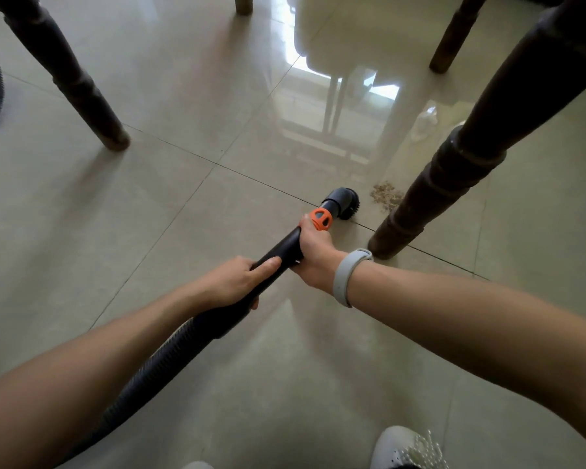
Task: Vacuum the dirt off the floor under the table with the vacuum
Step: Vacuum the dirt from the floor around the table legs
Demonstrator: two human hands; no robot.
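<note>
floor (pixel 190 204): glossy, smooth tile that mirrored the light
table legs (pixel 454 170): dark turned wood, worn matt
vacuum wand (pixel 278 252): smooth black plastic
collar (pixel 321 219): orange plastic
hose (pixel 149 367): ribbed black
dirt (pixel 386 194): coarse brown crumbs

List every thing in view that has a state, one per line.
left hand: grips the vacuum tube
right hand: grips the tube near the orange collar
brush nozzle: on the floor, beside the dirt
dirt pile: not yet vacuumed, against the table leg

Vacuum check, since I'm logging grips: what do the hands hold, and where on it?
Both hold the vacuum wand: left hand at its rear end by the hose, right hand just behind the orange collar.
</note>
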